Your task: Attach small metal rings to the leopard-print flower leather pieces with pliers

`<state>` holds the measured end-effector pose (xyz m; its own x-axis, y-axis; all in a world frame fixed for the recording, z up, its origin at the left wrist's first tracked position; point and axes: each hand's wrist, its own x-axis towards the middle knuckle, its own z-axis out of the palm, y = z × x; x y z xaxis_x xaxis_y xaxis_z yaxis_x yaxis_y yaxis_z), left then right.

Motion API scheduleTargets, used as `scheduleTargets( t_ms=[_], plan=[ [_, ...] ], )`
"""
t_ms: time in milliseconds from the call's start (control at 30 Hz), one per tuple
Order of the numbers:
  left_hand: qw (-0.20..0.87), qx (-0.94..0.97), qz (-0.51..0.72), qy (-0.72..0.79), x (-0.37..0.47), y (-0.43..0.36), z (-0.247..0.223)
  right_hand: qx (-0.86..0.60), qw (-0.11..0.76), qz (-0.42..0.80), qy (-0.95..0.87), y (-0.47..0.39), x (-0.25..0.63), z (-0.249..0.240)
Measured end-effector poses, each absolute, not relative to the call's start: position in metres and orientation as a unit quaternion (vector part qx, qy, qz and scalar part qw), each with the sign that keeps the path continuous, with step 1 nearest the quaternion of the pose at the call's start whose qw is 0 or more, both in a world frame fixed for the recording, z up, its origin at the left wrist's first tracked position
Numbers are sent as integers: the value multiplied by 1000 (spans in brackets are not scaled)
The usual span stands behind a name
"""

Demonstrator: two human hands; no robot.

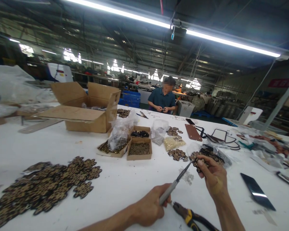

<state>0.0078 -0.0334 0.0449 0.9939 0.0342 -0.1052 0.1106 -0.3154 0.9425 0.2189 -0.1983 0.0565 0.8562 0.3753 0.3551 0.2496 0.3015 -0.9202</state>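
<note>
My left hand (pixel 153 205) is closed around the grey handle of an awl (pixel 170 189). Its thin metal tip points up and right, at the edge of a leopard-print flower-shaped piece (pixel 195 162); whether it touches or pierces the piece I cannot tell. That dark-edged piece is pinched between the thumb and fingers of my right hand (pixel 213 175), above the white table (pixel 125 189). Yellow-and-black pliers (pixel 189 216) lie just below my hands. Small clear bits (pixel 187 175) are scattered beneath the awl's tip.
At left spreads a large pile of flower pieces (pixel 50 186). Ahead are small boxes of metal studs (pixel 139 149), a bag of cream bits (pixel 174 143) and an open carton (pixel 86 125). A dark phone (pixel 257 191) lies at right. Across the table sits a person (pixel 162 98).
</note>
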Motion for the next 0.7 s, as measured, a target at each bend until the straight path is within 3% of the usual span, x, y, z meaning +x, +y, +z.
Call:
scheduleTargets(
  t_ms=[700],
  plan=[
    [534,845,-7,40,5,-42,48,-674,681,-10,-284,-205,211,68]
  ],
)
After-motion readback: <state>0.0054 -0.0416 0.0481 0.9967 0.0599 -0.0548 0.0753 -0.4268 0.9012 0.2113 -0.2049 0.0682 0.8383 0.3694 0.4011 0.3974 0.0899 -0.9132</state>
